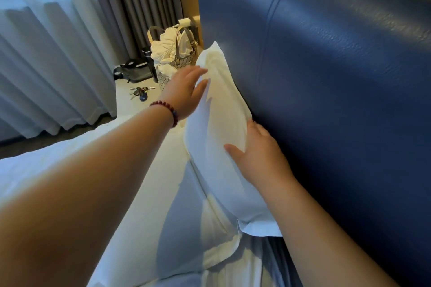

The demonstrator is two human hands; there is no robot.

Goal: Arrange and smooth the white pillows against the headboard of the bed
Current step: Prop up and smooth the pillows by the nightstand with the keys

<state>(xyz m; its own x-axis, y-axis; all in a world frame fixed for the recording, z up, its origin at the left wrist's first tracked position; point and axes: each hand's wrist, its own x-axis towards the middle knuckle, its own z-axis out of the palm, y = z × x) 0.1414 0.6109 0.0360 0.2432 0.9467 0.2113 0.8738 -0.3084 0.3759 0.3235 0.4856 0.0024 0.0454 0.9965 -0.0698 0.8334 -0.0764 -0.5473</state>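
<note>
Leaning on headboard [338, 77]: upright pillow [217, 137], white, centre of frame, back edge touching the blue padding
Head view, left hand [186, 91]: fingers straight, slightly spread, laid flat on the pillow's upper front face; bead bracelet [168, 109] at the wrist
Grip, right hand [261, 156]: straddles the pillow's rear edge, thumb splayed on the front, fingers over the headboard side, holding the edge between them
Lower centre: flat pillow [184, 228] on the bed, touching the upright one's base
Upper left: curtains [46, 53]; bag [179, 53] and keys [140, 93] beside the bed
</note>
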